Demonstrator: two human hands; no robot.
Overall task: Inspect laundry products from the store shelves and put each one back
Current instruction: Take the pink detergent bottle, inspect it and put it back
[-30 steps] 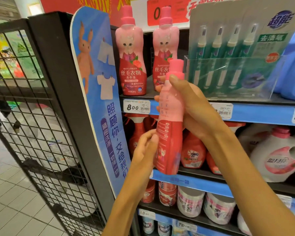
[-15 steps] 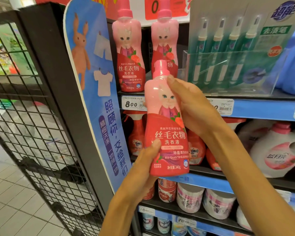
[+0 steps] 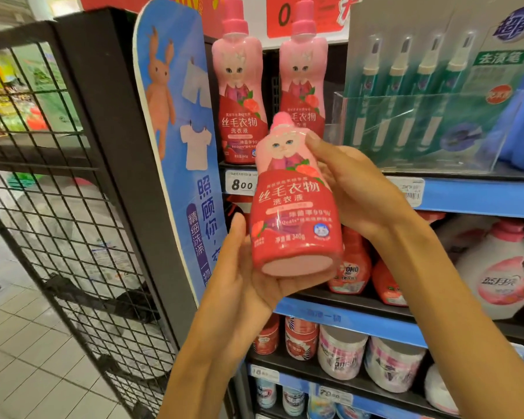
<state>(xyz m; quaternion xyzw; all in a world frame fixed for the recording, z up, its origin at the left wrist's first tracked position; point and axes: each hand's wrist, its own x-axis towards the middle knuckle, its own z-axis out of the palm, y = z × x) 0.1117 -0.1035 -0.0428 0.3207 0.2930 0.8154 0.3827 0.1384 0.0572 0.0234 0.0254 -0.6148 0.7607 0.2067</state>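
Tipped back since half a second ago, the pink bottle (image 3: 294, 204) now shows its pale underside toward the camera, its cap leaning away toward the shelves; a second ago it was turned edge-on, and now its front label faces out. Both hands hold it in front of the shelving, clear of every shelf edge. The left hand (image 3: 248, 276) cups the base from below, thumb up along the bottle's left side and palm under the bottom. The right hand (image 3: 354, 189) wraps the upper right side, its fingertips (image 3: 312, 143) pressing just beside the cat face on the label.

Behind the cap, two matching bottles (image 3: 239, 95) stand upright at the left end of the top shelf (image 3: 472, 195), beside a clear box (image 3: 421, 131) of green pens. A price tag (image 3: 241, 184) reading 8.00 sits on the shelf edge, partly covered by the held bottle. A blue rabbit sign (image 3: 179, 140) stands along the shelving's left end, next to a black wire rack (image 3: 58, 176). Below, red bottles (image 3: 351, 267) and a white jug (image 3: 502, 264) fill the middle shelf, with tubs (image 3: 342, 355) lower down. Tiled floor (image 3: 28, 358) lies open to the left.
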